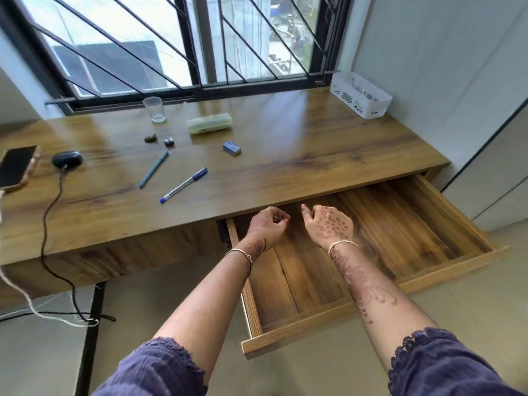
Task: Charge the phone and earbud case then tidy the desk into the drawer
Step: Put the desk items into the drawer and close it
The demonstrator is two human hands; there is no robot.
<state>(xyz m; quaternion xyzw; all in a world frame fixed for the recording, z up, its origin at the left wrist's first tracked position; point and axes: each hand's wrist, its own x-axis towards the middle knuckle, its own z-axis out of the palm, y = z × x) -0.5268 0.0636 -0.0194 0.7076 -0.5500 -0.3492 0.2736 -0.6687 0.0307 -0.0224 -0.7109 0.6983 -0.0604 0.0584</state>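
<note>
The wooden drawer under the desk top stands pulled out, with nothing visible inside. My left hand and my right hand hover over its inner left part, fingers loosely curled, holding nothing. At the desk's far left lies the phone with a white cable at its edge. Beside it sits the black earbud case with a black cable plugged in. On the desk top lie a teal pen, a blue-capped pen, a blue eraser, a green case and two small stones.
A drinking glass stands near the window. A white plastic basket sits in the desk's back right corner by the wall. Cables hang off the left edge to the floor beside the black desk leg.
</note>
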